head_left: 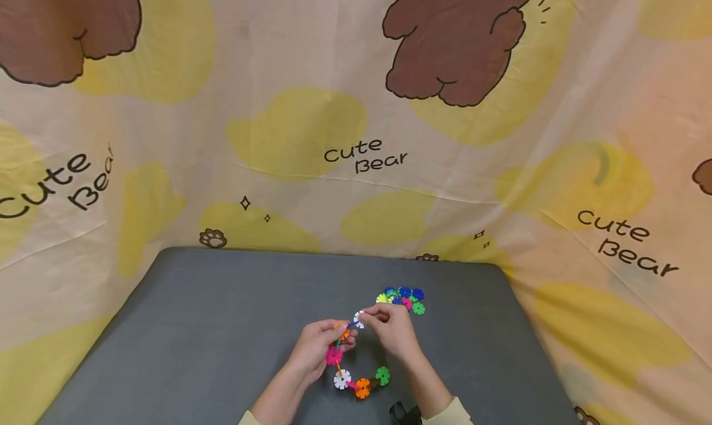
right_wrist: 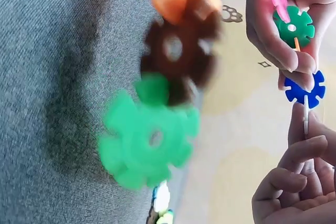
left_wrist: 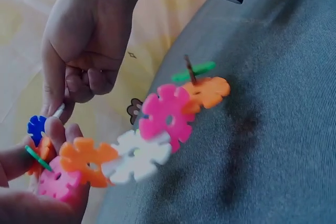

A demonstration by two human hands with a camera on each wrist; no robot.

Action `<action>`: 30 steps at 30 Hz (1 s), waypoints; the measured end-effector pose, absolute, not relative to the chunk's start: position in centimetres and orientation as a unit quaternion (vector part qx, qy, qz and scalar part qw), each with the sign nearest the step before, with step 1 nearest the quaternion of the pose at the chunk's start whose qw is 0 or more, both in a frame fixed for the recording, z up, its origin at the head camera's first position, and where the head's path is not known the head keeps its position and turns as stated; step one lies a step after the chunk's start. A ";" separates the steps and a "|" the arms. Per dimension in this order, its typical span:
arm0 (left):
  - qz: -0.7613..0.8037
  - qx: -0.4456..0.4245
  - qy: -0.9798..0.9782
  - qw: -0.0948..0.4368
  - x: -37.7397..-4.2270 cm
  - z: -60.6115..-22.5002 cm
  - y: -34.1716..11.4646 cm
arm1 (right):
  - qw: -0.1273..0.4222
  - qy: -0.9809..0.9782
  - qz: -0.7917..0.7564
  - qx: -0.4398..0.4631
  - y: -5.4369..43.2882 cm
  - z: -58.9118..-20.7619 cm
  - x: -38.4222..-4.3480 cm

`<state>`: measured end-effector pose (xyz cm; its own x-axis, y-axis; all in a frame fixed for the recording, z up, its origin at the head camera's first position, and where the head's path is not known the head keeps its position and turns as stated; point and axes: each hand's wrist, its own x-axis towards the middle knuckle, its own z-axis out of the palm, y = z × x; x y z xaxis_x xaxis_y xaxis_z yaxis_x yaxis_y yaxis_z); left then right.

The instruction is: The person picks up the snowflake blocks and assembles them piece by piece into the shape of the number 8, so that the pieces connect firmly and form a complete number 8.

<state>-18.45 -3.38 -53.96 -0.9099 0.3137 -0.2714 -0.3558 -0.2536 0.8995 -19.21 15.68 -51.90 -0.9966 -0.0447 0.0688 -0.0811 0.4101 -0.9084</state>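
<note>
A curved chain of notched, flower-shaped plastic discs hangs from my left hand (head_left: 308, 354). That hand grips it near the upper end, fingers around an orange disc (head_left: 345, 333) and beside a blue disc (right_wrist: 317, 88). My right hand (head_left: 396, 333) pinches a white disc (head_left: 358, 320) between thumb and finger, its edge meeting the blue disc. Lower on the chain come a pink disc (head_left: 334, 356), another white disc (left_wrist: 137, 157) and another orange disc (head_left: 363, 388). A brown disc (right_wrist: 176, 51) and a green disc (right_wrist: 149, 135) form the free end.
Behind my right hand lies a pile of loose discs (head_left: 418, 308) in blue, green, yellow and pink, on the dark grey table (head_left: 233, 314). A black object (head_left: 405, 414) shows by the right wrist. A bear-print cloth (head_left: 289, 215) surrounds the table's far side and sides.
</note>
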 end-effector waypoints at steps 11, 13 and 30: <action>0.761 -0.001 0.615 0.207 -18.0 -53.8 -3.2 | 0.027 -0.835 0.550 0.001 15.4 -52.1 -19.0; 0.758 -0.004 0.619 0.205 -18.0 -53.8 -3.1 | 0.024 -0.834 0.552 -0.006 15.3 -52.0 -19.0; 0.761 -0.040 0.621 0.184 -17.8 -54.4 -2.9 | 0.038 -0.843 0.537 0.010 17.1 -51.9 -19.8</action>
